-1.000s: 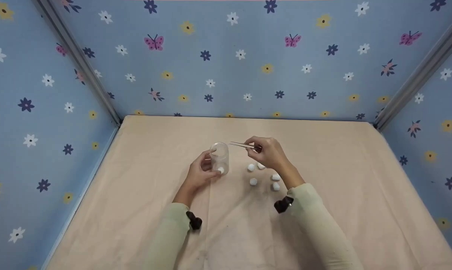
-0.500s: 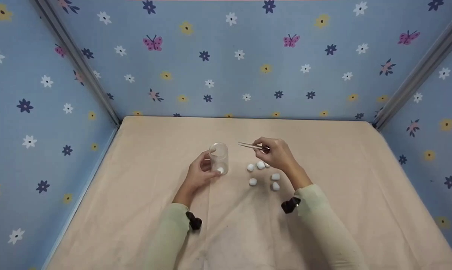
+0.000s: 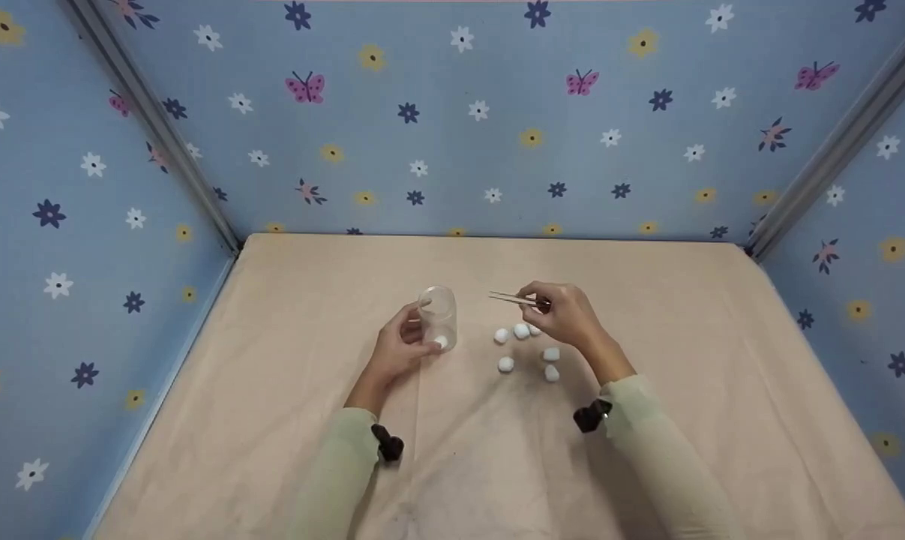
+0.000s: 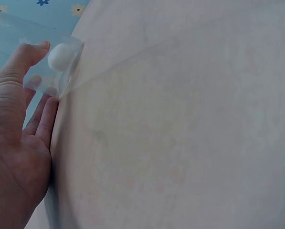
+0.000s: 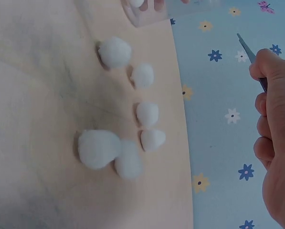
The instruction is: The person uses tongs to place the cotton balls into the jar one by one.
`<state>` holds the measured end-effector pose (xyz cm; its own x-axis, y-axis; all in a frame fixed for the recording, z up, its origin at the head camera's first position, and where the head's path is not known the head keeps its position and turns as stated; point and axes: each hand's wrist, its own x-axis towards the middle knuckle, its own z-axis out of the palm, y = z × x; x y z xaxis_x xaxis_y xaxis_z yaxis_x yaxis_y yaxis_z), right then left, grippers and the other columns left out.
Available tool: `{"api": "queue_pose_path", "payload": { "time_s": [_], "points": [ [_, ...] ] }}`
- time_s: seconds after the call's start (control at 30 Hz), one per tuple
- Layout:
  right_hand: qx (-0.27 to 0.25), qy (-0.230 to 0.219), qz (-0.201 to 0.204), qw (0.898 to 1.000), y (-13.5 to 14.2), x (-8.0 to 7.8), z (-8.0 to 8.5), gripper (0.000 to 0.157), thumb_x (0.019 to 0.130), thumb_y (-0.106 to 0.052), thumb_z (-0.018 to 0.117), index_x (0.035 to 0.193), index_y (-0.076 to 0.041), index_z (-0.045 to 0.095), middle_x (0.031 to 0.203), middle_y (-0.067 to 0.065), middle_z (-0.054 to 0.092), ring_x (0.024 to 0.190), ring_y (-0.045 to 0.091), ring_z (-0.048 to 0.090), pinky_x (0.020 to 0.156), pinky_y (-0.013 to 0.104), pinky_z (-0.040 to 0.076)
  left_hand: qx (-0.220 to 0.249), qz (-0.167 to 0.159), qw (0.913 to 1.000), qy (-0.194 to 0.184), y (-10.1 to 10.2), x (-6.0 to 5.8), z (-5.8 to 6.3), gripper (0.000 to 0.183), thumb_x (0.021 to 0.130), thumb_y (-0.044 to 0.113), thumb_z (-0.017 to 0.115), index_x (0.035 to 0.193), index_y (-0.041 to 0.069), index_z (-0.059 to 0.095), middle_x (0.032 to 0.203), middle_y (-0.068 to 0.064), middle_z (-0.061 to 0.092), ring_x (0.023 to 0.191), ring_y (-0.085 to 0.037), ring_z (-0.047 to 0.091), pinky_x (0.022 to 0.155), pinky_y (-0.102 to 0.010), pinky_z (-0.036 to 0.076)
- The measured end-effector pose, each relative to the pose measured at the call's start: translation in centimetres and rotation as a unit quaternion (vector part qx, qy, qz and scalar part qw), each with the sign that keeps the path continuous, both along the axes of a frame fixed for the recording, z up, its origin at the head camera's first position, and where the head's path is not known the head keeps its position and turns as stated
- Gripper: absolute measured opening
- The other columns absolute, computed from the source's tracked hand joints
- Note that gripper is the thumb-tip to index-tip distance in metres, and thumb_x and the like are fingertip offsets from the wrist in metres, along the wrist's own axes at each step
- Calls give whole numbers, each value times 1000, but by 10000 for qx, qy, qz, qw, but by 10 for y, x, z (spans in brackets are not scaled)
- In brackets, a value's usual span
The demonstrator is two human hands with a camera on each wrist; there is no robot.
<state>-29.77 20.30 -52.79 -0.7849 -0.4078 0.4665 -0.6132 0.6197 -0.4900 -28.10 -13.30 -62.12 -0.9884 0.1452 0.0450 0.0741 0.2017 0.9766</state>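
Pinching metal tweezers, their tips slightly parted, the right hand is pointing them left, while the left hand is clamping thumb and fingers round a clear plastic jar with one cotton ball at its bottom. Six loose cotton balls are lying on the beige tablecloth, right of the jar and nearer than the tweezers.

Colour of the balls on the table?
The balls are plain white; best seen in the right wrist view.
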Motion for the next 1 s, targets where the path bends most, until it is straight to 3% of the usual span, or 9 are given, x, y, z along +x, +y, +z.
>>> {"api": "queue_pose_path", "payload": {
  "time_s": [0.43, 1.0],
  "points": [
    [48, -32, -203, 9998, 16, 0, 0, 17, 96, -6, 77, 111, -8, 84, 72, 10, 69, 62, 6, 41, 63, 26, 34, 151, -94, 9998, 21, -1, 3, 2, 85, 92, -3, 89, 167, 12, 52, 148, -24, 65, 140, -46, 71, 124, -56, 58],
    [574, -389, -127, 9975, 21, 6, -16, 18, 97, -11, 78, 114, -9, 84, 78, 10, 75, 66, 7, 48, 64, 26, 40, 66, -11, 10000, 29, 0, 2, 4, 84, 90, -3, 91, 164, 11, 55, 147, -24, 65, 142, -47, 69, 125, -56, 57]
  ]
}}
